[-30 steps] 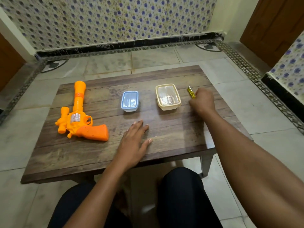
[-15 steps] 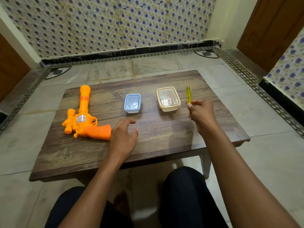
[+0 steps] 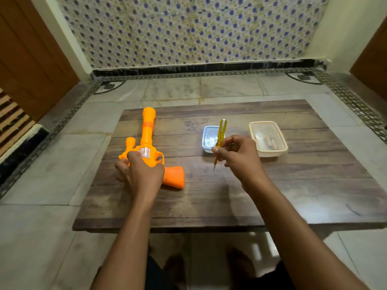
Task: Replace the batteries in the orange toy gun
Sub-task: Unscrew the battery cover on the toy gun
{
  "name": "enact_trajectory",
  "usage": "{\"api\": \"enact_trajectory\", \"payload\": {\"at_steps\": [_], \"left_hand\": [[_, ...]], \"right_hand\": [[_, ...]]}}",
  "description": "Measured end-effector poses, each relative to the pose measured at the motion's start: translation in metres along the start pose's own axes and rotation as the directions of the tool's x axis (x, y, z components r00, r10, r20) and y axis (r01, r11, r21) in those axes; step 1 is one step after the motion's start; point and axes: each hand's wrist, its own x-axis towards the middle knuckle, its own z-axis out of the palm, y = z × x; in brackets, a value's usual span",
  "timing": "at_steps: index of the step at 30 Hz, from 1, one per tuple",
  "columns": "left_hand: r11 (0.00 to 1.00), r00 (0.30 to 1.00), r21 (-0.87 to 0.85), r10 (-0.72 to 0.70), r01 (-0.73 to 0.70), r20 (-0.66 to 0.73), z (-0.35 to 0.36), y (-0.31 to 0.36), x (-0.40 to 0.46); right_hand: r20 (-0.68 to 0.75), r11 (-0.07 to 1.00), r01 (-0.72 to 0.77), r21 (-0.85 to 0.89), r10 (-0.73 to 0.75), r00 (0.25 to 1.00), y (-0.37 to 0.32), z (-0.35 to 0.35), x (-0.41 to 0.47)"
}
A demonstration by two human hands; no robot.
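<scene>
The orange toy gun [image 3: 149, 130] lies on its side at the left of the low wooden table [image 3: 272, 195], barrel pointing away from me, grip toward the table's middle. My left hand [image 3: 141, 174] lies over the gun's body near the silver cylinder, fingers curled round it. My right hand [image 3: 240, 158] pinches a yellow-handled screwdriver [image 3: 220, 137] held nearly upright above the table, tip pointing down. A small blue-rimmed box [image 3: 207, 139] and a larger cream box [image 3: 268, 138] holding small cylinder-shaped items stand behind my right hand.
The table stands on a tiled floor [image 3: 41, 174] before a patterned wall [image 3: 188, 28]. Wooden doors [image 3: 31, 59] flank both sides. My knees are below the table's near edge.
My right hand lifted the screwdriver off the table and carried it left, in front of the blue box. My left hand left the tabletop and moved left onto the gun.
</scene>
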Motion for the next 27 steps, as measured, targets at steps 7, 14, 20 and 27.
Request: {"api": "enact_trajectory", "payload": {"at_steps": [7,14,20,27], "left_hand": [[0.957,0.982,-0.263,-0.154,0.122,-0.105,0.023,-0.015,0.01],[0.891,0.97,-0.418,-0.231,0.179,-0.076,0.019,-0.02,0.007],[0.845,0.965,-0.482,-0.262,0.232,0.005,0.015,-0.023,0.012],[0.775,0.977,-0.597,-0.196,0.205,0.081,0.017,-0.015,0.005]], "right_hand": [[0.047,0.999,0.016,0.029,-0.017,0.999,0.037,0.052,0.003],[0.041,0.984,-0.106,0.145,0.101,0.994,0.055,0.093,0.006],[0.007,0.966,-0.152,0.208,0.154,0.988,0.059,0.098,0.008],[0.052,0.974,-0.123,0.188,0.115,0.992,0.051,0.096,0.003]]}}
